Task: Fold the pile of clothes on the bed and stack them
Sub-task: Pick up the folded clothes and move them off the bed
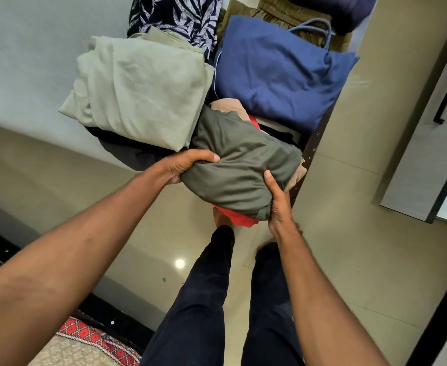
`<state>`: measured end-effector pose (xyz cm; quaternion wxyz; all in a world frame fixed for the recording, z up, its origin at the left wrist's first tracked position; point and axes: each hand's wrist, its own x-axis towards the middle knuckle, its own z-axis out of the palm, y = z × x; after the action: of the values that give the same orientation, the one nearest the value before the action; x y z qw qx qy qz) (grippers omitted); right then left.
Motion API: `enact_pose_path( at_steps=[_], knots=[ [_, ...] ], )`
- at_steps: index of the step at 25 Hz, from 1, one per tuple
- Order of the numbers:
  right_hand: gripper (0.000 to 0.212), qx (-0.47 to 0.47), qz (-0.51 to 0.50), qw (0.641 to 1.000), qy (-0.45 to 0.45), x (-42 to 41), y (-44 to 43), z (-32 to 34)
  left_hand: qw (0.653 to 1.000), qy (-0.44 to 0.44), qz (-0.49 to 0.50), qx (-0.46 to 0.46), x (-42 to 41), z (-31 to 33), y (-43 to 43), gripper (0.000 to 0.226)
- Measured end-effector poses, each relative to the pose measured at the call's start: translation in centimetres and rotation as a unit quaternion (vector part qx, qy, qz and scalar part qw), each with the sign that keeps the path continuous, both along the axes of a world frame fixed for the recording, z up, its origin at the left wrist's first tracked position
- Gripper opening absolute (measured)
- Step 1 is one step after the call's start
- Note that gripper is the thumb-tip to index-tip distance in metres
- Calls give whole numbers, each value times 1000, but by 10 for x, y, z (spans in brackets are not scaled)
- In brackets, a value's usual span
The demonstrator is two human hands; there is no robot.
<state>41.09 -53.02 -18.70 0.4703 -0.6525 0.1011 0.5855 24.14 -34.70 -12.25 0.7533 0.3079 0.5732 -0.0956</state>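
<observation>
Fingers (206, 155) of the left hand (188, 165) curl over the near left edge of a folded olive-grey garment (243, 165), clenched into its cloth; the right hand (276, 199) grips the near right corner, thumb on top. Both hands hold the bundle above a red garment (239, 216), of which only an edge shows beneath it. Just beyond, to the left, lies a folded pale green garment (138, 88), and to the right a folded blue garment (277, 75); a leaf-print cloth (175, 17) lies farther back. Below are the person's dark trousers (206, 299) and a tiled floor (362, 247).
</observation>
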Motion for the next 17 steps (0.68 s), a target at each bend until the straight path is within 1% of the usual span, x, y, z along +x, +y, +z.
enact_pose_path(
  at_steps=[2,3,4,6,7,9,11,13,15,17],
  knots=[
    [103,12,-11,1000,7,1,-1,-1,1000,3,-1,-5,-6,-2,-3,41],
    [104,12,-17,1000,4,1,0,3,1000,6,-10,-4,-9,-3,-3,43],
    [107,6,-9,1000,-3,0,0,5,1000,7,-21,-5,-11,-4,-1,50],
    [117,5,1,1000,-18,-2,-2,6,998,11,-58,-16,-14,-7,6,62],
    [119,10,-3,1000,-21,-3,-4,5,997,13,-78,-18,-14,-7,8,60],
    [114,23,-15,1000,-4,-4,-7,5,995,18,-95,-14,-11,-4,9,48],
    [106,42,-29,998,28,0,-6,9,996,13,-92,-6,-4,5,4,44],
    [101,65,-40,995,62,8,-10,17,997,-7,-77,19,4,19,-3,45],
    [101,85,-40,992,86,16,-21,31,997,-25,-55,52,12,40,-12,51],
    [106,105,-44,989,95,22,-33,52,995,-38,-45,76,20,66,-25,56]
  ],
)
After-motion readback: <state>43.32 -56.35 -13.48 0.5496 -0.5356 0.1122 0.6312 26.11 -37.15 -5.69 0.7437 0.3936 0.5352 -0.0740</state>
